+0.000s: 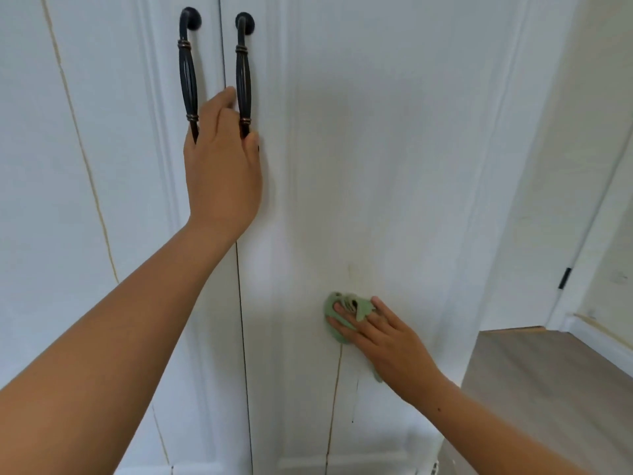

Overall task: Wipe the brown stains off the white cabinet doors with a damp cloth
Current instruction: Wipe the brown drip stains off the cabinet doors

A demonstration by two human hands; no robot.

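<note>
— Well, starting at the left: what's on the white panelled left cabinet door (113, 97)?

— A long thin brown stain (79, 142) runs down it, unwiped. Next come the two dark fluted metal handles (187, 80). The left hand (222, 173) lies flat over the seam at their lower ends, fingers straight and close together.

— And the cloth?

— The crumpled pale green cloth (331, 308) sits low on the white right cabinet door (394, 166). The right hand (387, 341) presses it there, fingers spread flat across it.

— Which way next?

— Down, I'd judge. A narrow brown streak (337, 389) starts at the cloth's lower edge, just below the fingers. It runs vertically toward the door's foot, and the right hand is nearest.
</note>
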